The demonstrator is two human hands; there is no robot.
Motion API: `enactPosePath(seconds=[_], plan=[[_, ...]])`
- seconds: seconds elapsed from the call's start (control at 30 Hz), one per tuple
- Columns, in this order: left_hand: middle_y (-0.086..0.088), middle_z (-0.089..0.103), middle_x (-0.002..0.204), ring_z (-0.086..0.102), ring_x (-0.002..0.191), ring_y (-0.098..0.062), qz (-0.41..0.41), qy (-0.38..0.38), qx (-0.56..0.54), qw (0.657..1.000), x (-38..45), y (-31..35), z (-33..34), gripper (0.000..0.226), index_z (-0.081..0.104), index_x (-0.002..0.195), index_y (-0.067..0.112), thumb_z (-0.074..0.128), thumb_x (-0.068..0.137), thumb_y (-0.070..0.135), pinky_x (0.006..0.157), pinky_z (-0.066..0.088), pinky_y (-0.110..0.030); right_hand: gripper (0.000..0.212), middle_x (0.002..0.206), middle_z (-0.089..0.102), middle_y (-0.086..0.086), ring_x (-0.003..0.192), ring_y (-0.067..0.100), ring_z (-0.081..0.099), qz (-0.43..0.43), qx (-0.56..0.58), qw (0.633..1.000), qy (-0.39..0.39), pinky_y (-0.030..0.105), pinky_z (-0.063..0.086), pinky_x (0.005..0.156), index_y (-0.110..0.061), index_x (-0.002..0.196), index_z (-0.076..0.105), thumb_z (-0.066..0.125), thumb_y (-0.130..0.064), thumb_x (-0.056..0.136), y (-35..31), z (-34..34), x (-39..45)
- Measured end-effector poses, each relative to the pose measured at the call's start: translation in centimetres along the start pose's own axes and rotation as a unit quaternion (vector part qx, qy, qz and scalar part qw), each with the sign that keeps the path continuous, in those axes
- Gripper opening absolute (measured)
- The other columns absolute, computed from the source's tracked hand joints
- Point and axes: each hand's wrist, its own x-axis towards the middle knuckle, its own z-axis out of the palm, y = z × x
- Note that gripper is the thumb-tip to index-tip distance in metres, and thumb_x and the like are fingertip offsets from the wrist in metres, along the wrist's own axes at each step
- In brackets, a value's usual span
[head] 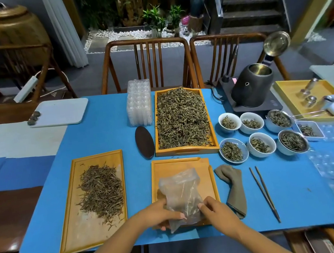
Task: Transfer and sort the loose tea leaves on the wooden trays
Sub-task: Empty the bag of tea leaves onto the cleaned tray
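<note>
A clear plastic bag (181, 189) with some tea leaves inside lies on the small wooden tray (207, 176) in front of me. My left hand (162, 214) grips the bag's lower left side. My right hand (215, 211) pinches its lower right edge. On the left, a long wooden tray (80, 231) carries a loose pile of thin tea leaves (101, 192). Behind the small tray, a deep wooden tray (188, 150) is full of tea leaves (182, 118).
Several white bowls (229, 122) of tea stand at the right, with long tweezers (264, 193) and a folded grey cloth (233, 187) beside the small tray. A dark oval scoop (144, 141), stacked clear plastic moulds (139, 103), a kettle (252, 86) and a yellow tray (291, 98) sit further back.
</note>
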Motion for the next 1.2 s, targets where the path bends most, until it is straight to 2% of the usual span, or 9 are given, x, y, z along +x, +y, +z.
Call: enactPosePath(seconds=[0.1,0.27,0.37,0.47,0.63,0.73,0.93,1.07,1.2], plan=[[0.002,0.063,0.077,0.056,0.049,-0.002,-0.007,-0.014,-0.015,1.000,0.2,0.2,0.3,0.025,0.052,0.099,0.028,0.069,0.082,0.034,0.052,0.048,-0.016,0.029,0.069,0.050,-0.005,0.066,0.012,0.046,0.005,0.019,1.000,-0.010,0.028,0.036,0.063,-0.024,0.072,0.039,0.041,-0.040,0.096,0.2,-0.3,-0.2],[-0.001,0.064,0.070,0.056,0.054,-0.008,-0.029,-0.016,-0.025,0.999,0.3,0.7,0.3,0.036,0.054,0.108,0.021,0.065,0.082,0.043,0.047,0.042,-0.016,0.031,0.067,0.046,-0.005,0.066,0.013,0.044,0.007,0.045,0.999,-0.004,0.032,0.040,0.066,-0.023,0.069,0.037,0.040,-0.036,0.097,-0.2,-0.8,-0.4],[0.005,0.064,0.054,0.053,0.041,-0.003,-0.030,-0.016,-0.018,0.999,0.4,1.0,0.0,0.030,0.056,0.096,0.020,0.062,0.084,0.047,0.040,0.038,-0.014,0.031,0.069,0.049,-0.003,0.071,0.019,0.050,0.021,0.062,0.998,-0.002,0.039,0.051,0.076,-0.022,0.069,0.039,0.040,-0.036,0.097,-0.6,-1.3,-0.4],[0.005,0.061,0.048,0.051,0.036,-0.003,-0.040,-0.015,-0.040,0.998,0.6,1.3,-0.1,0.033,0.060,0.086,0.014,0.059,0.086,0.048,0.039,0.036,-0.014,0.031,0.071,0.052,-0.001,0.064,0.018,0.055,0.031,0.075,0.997,-0.003,0.035,0.055,0.067,-0.021,0.070,0.041,0.039,-0.037,0.096,-0.9,-1.8,-0.4],[-0.001,0.055,0.055,0.049,0.040,-0.005,-0.049,-0.005,-0.061,0.997,0.8,1.6,-0.5,0.044,0.062,0.087,0.010,0.055,0.085,0.054,0.044,0.032,-0.018,0.032,0.068,0.052,-0.003,0.062,0.015,0.054,0.027,0.071,0.997,0.004,0.040,0.055,0.071,-0.022,0.068,0.042,0.039,-0.039,0.095,-1.2,-2.3,0.0],[0.002,0.056,0.052,0.048,0.040,-0.005,-0.052,0.003,-0.055,0.997,0.8,1.7,-0.9,0.052,0.064,0.101,0.010,0.053,0.084,0.059,0.046,0.033,-0.018,0.031,0.070,0.053,-0.003,0.064,0.018,0.056,0.028,0.058,0.998,-0.002,0.039,0.055,0.070,-0.024,0.068,0.040,0.037,-0.037,0.095,-1.6,-2.7,0.4],[-0.001,0.055,0.057,0.046,0.046,-0.008,-0.055,0.015,-0.037,0.998,0.8,2.0,-1.7,0.067,0.062,0.114,0.013,0.047,0.080,0.069,0.048,0.033,-0.018,0.029,0.075,0.056,-0.001,0.056,0.017,0.057,0.021,0.064,0.998,-0.011,0.023,0.048,0.050,-0.025,0.071,0.041,0.035,-0.036,0.097,-2.5,-3.4,1.0],[0.001,0.058,0.060,0.050,0.047,-0.006,-0.057,0.010,-0.029,0.998,0.8,2.5,-2.1,0.068,0.065,0.106,0.012,0.041,0.082,0.071,0.047,0.034,-0.015,0.030,0.075,0.058,0.002,0.063,0.024,0.060,0.020,0.055,0.998,-0.013,0.034,0.053,0.059,-0.023,0.072,0.043,0.035,-0.038,0.097,-2.9,-3.8,1.5],[0.000,0.061,0.066,0.048,0.050,-0.007,-0.061,0.016,-0.016,0.998,0.9,3.1,-2.2,0.071,0.061,0.114,0.010,0.036,0.084,0.070,0.049,0.031,-0.017,0.032,0.072,0.056,0.001,0.060,0.021,0.059,0.017,0.046,0.999,-0.013,0.031,0.052,0.058,-0.024,0.071,0.043,0.034,-0.040,0.097,-3.0,-4.1,2.0]])
